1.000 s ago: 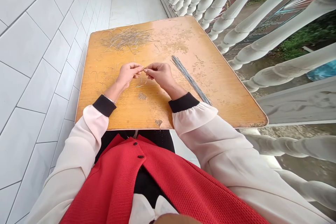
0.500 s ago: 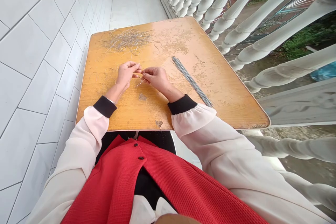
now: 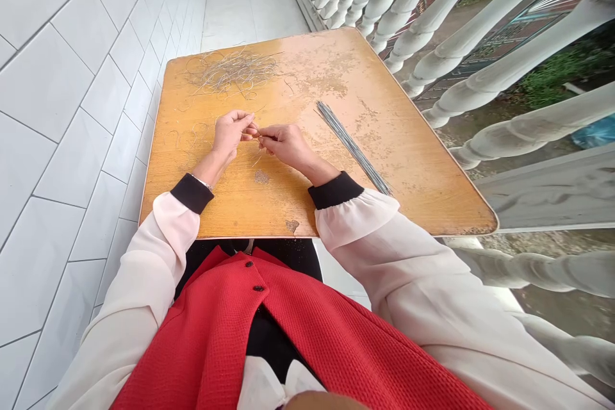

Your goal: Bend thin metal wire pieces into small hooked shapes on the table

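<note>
A person's left hand and right hand meet over a worn, wood-grained table, fingertips pinched closely together on a thin, bent wire, most of it hidden by the fingers. Loose curled strands lie beside the left wrist. Farther back sits a springy, tangled heap of fine wire; right of the hands, a straight, grey, rod-like bundle lies slantwise. Glossy white tiles line the left wall; turned white balusters run along the right.
</note>
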`<action>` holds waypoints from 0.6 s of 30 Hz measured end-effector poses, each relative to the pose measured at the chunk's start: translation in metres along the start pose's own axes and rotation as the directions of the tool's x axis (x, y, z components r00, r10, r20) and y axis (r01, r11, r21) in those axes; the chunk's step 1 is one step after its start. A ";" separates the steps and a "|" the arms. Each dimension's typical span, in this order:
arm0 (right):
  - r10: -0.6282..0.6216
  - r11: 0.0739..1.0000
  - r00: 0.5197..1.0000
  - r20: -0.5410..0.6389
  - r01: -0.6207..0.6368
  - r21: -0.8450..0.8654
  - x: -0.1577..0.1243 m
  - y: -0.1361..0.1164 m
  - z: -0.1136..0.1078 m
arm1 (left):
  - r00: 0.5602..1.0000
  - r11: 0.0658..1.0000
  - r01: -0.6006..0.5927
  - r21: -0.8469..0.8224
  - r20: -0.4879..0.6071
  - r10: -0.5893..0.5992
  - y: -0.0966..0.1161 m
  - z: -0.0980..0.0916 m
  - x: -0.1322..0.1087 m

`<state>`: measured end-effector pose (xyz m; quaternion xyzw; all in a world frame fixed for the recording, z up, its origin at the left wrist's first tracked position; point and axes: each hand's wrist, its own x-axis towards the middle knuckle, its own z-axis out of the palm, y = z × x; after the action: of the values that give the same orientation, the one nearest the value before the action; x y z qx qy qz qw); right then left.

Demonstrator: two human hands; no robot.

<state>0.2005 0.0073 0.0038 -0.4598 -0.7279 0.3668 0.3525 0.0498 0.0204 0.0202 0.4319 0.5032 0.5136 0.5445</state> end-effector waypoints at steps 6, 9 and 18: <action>0.131 0.978 0.989 -0.067 -0.118 0.175 0.002 -0.001 0.002 | 0.998 0.999 0.025 -0.048 0.067 -0.022 0.001 -0.002 0.000; 0.167 0.966 0.979 -0.119 -0.139 0.219 0.003 0.000 0.004 | 0.996 0.997 0.032 -0.068 0.081 -0.026 0.001 -0.002 -0.001; 0.299 0.890 0.935 -0.191 -0.201 0.409 0.003 -0.009 0.012 | 1.000 0.991 0.006 -0.132 0.029 -0.002 -0.003 0.003 0.000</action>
<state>0.1850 0.0049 0.0062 -0.5149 -0.5260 0.4838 0.4734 0.0527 0.0201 0.0173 0.4013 0.4608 0.5385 0.5802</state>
